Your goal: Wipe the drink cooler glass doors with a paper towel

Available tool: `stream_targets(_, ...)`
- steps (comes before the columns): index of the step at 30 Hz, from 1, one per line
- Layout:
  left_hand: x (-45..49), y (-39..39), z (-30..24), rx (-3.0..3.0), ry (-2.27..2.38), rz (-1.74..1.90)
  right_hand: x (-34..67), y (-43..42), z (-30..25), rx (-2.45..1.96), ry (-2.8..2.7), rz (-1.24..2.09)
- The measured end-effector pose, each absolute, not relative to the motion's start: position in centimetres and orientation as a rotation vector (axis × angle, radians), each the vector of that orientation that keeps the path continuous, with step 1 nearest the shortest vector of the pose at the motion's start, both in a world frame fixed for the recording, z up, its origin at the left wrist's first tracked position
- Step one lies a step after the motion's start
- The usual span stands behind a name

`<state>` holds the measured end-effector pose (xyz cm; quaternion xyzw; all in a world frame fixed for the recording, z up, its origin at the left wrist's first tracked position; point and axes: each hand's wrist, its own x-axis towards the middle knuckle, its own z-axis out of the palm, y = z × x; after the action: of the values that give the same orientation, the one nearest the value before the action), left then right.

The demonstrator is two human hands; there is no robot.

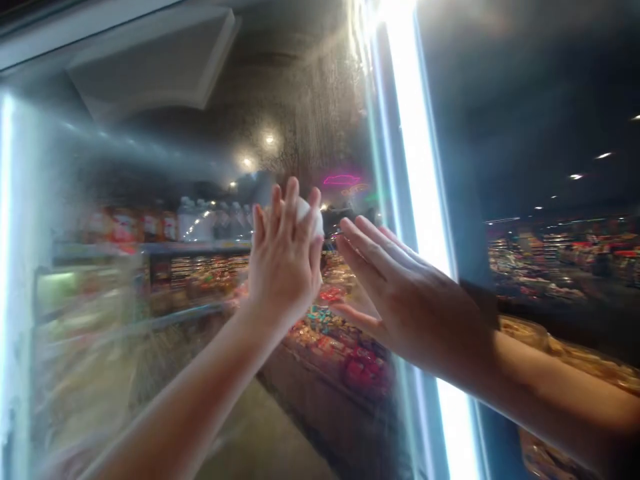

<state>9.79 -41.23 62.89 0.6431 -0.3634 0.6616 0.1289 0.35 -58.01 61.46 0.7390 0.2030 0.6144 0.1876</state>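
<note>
My left hand (283, 260) is raised against a pane of glass (320, 120), its fingers spread over a white wad (318, 222). The wad shows between and beside the fingers; whether it is paper or cloth I cannot make out. To the right, my right hand (395, 287) is open, with fingers stretched out and thumb apart. It holds nothing that I can see, and whether it touches the glass is unclear. Streaks and smears mark the upper part of the pane.
A bright vertical light strip (425, 167) runs just behind my right hand. Another glowing strip (6, 267) stands at the far left. Bottles on a shelf (215, 220) and colourful goods (350, 340) show blurred in the glass. More goods (565, 260) lie at the right.
</note>
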Motion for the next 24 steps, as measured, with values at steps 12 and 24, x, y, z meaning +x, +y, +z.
stream_targets(12, 16.2, -26.6, 62.2, 1.938, -0.675, 1.829, 6.5, -49.2, 61.3, 2.062, 0.786, 1.704)
stream_targets(24, 22.3, -14.6, 60.8, 1.880, -0.499, 1.722, 11.9, -40.0, 61.3, 2.023, 0.976, 1.721)
